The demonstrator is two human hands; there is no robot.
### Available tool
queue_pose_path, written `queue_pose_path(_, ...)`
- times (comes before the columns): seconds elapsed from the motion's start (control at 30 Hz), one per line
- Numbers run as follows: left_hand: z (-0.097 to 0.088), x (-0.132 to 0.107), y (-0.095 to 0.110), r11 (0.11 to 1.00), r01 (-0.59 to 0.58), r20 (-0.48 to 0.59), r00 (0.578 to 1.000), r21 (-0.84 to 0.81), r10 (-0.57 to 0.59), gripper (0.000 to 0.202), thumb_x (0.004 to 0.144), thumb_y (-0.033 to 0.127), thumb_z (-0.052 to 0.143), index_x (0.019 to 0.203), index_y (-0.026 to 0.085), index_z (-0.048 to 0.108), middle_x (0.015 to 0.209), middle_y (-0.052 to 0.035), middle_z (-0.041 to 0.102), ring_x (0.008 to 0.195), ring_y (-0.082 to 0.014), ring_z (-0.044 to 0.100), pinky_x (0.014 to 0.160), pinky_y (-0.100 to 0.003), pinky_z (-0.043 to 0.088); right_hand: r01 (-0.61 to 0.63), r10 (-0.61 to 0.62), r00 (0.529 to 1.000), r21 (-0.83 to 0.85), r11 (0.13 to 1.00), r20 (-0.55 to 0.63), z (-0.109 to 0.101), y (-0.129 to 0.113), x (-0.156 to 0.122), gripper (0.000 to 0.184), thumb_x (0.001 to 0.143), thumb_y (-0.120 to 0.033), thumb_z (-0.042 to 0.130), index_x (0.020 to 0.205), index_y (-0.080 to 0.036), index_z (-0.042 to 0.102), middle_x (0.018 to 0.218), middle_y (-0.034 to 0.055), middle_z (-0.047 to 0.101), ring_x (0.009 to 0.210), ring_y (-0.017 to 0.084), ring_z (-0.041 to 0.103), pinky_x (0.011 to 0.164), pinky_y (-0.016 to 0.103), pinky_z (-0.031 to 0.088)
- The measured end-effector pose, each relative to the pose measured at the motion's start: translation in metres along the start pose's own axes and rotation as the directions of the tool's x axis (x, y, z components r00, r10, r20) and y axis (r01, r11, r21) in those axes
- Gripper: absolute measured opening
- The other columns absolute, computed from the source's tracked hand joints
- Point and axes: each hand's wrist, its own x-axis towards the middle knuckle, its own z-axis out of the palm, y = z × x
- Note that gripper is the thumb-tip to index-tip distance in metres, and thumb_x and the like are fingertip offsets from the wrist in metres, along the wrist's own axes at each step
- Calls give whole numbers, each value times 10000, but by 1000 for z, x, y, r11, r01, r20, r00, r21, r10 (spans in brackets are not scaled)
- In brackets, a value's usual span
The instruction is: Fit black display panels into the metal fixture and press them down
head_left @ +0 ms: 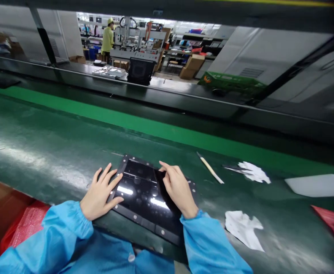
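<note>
A glossy black panel [144,199] lies flat in a dark frame [134,217] with several small round silver spots along its border. Ceiling lights reflect off the glass. My left hand [100,194] rests on the panel's left edge, fingers spread. Over the panel's upper right part is my right hand [178,188], with thumb and forefinger closed together near the far edge. Whatever they pinch, if anything, is too dark to make out against the panel. A dark band on the glass runs down from those fingers; it may be a film or a reflection.
Right of the panel lie a knife with a pale handle [211,170], black tweezers [232,168], crumpled white wipes [244,229] and a white sheet [318,185]. A red-edged item [331,224] is at far right. A green strip [127,121] crosses behind. One person [107,40] stands far back.
</note>
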Motion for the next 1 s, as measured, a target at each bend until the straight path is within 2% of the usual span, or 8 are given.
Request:
queue_pose_path(0.2, 14, 19, 8, 987, 49, -72, 996, -154, -61, 567, 975, 431, 419, 1469, 216, 243, 1586, -118, 78, 1458, -324, -42, 1153, -583, 141, 4, -4, 996, -3, 1000, -89, -21, -12, 12, 460, 900, -89, 324, 1339, -190, 415, 976, 52, 594, 929, 217, 534, 865, 389, 434)
queue_pose_path(0.37, 28, 31, 8, 826, 37, -151, 978, -563, -146, 407, 968, 388, 475, 1348, 320, 345, 1570, -56, 198, 1467, -256, -14, 1157, -579, 170, -61, 59, 974, -3, 998, -220, -60, -27, -11, 344, 988, -235, 411, 1322, -278, 484, 1167, 42, 589, 1120, 230, 495, 963, 404, 386)
queue_pose_path(0.47, 32, 30, 7, 749, 62, -124, 974, -660, -190, 425, 947, 399, 517, 1343, 333, 376, 1550, -43, 263, 1468, -248, -2, 1169, -589, 111, -263, 303, 882, 155, 952, -362, -68, -18, -48, 368, 946, -384, 548, 1288, -252, 515, 1268, 77, 541, 1142, 258, 503, 921, 383, 433)
queue_pose_path(0.53, 32, 30, 8, 715, 111, -85, 969, -691, -232, 461, 927, 420, 541, 1354, 316, 400, 1561, -43, 229, 1467, -258, -7, 1180, -571, 92, -402, 513, 814, 372, 836, -272, -64, -8, -75, 387, 894, -486, 608, 1167, -214, 581, 1022, 64, 637, 879, 230, 608, 703, 306, 498)
queue_pose_path(0.63, 25, 35, 18, 616, 158, -22, 962, -772, -274, 504, 914, 443, 549, 1376, 297, 408, 1573, -34, 189, 1463, -266, 64, 1190, -497, 176, -563, 704, 705, 535, 629, -86, -51, 3, -96, 428, 816, -615, 650, 796, -187, 628, 562, -33, 511, 480, 137, 479, 431, 224, 377)
queue_pose_path(0.73, 9, 51, 33, 443, 114, 13, 974, -889, -225, 520, 935, 430, 527, 1411, 286, 376, 1517, -33, 337, 1419, -242, 264, 1170, -390, 277, -544, 820, 565, 708, 450, -87, -46, 4, -90, 531, 661, -662, 757, 864, -180, 667, 765, 9, 650, 678, 182, 595, 482, 211, 441)
queue_pose_path(0.83, -10, 68, 45, 255, 94, 37, 975, -962, -221, 448, 954, 432, 501, 1364, 253, 469, 1426, -31, 468, 1360, -238, 368, 1145, -349, 304, -481, 888, 431, 790, 379, -164, -51, -1, -70, 644, 576, -655, 799, 987, -170, 693, 1060, 46, 677, 978, 259, 604, 648, 240, 529)
queue_pose_path(1.0, -18, 83, 43, 28, 111, 100, 959, -993, -264, 382, 927, 451, 551, 1234, 233, 617, 1336, -24, 562, 1295, -229, 443, 1138, -311, 280, -462, 900, 372, 795, 392, -227, -57, -3, -54, 568, 617, -599, 793, 988, -177, 716, 1082, 32, 684, 1042, 270, 597, 698, 245, 549)
